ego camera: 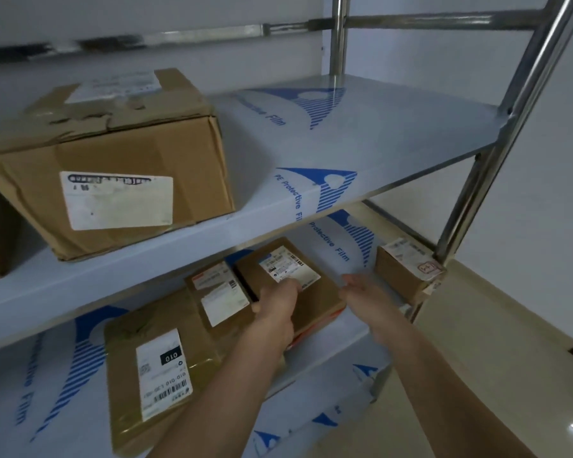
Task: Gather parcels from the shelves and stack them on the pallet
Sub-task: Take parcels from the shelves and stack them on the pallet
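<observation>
Head view: a flat parcel point(288, 285) on the lower shelf point(331, 345) is gripped at its left edge by the left hand point(275, 305), fingers curled round it, while the right hand point(364, 292) is held spread just beside its right edge, fingers straight. Three more parcels point(219, 292) point(156, 375) point(407, 269) are seen on the same shelf, and a large box point(113, 170) on the upper shelf point(344, 140).

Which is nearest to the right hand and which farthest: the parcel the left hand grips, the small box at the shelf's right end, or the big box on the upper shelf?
From the right hand:
1. Gripped parcel, just left of it.
2. Small box, right end of lower shelf.
3. Big box, upper shelf, far left.
</observation>
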Demonstrator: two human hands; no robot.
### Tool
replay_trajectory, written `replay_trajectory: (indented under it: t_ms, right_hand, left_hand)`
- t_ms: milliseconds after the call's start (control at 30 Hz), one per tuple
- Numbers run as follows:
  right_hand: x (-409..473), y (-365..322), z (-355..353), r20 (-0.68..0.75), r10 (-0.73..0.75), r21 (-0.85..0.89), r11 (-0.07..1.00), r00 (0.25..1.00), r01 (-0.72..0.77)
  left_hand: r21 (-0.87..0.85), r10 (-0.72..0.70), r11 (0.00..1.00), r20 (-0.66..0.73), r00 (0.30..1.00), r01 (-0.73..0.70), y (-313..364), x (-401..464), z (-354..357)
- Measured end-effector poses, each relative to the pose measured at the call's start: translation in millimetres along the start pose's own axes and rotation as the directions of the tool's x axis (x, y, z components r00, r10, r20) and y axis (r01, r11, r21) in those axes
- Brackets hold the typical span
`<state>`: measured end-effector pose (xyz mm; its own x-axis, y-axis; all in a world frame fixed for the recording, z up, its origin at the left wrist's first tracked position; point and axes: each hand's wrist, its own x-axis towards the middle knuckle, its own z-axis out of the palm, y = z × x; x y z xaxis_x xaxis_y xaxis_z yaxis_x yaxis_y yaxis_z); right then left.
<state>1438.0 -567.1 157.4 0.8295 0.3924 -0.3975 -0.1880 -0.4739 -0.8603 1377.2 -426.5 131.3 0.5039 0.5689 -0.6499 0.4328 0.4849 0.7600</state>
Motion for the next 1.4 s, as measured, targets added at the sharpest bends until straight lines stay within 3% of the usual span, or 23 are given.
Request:
replay_trajectory:
  t_ms: [233, 433, 567, 733, 900, 1100, 1267, 1400]
  right_hand:
    - [35, 2, -8, 0.239, 0.003, -0.110, 0.994, 0.971, 0.024]
    - [62, 5, -39, 0.304, 0.042, -0.334, 0.940, 0.952, 0.065]
    - [68, 18, -45, 0.296, 0.090, -0.370, 0.928, 0.951, 0.027]
    - [67, 23, -43, 0.297, 0.082, -0.365, 0.930, 0.951, 0.034]
    - [59, 21, -49, 0.279, 0.085, -0.343, 0.939, 0.956, 0.017]
    - [26, 2, -62, 0.181, -0.173, -0.203, 0.957, 0.968, 0.209]
    - [-37, -9, -53, 0.266, -0.281, -0.163, 0.930, 0.922, 0.330]
    - [-98, -5, -15, 0.351, -0.295, -0.165, 0.915, 0.889, 0.368]
  left_hand:
    - [-0.004, -0.018, 1.000, -0.206, 0.978, 0.018, -9, 36, 17]
    - [0.015, -0.106, 0.993, -0.350, 0.931, 0.118, 3, -21, 48]
    - [-0.008, -0.103, 0.994, -0.418, 0.903, 0.110, -7, -41, 64]
    - [-0.037, -0.119, 0.993, -0.403, 0.908, 0.113, -16, -57, 69]
    - [-0.048, -0.037, 0.999, -0.283, 0.958, 0.024, -16, -77, 61]
    - [0.000, 0.099, 0.995, -0.216, 0.971, -0.101, -13, -116, 41]
    - [-0.040, 0.203, 0.976, -0.217, 0.955, -0.216, -30, -172, 2]
    - [-0.101, 0.186, 0.969, -0.307, 0.933, -0.226, -63, -223, -46]
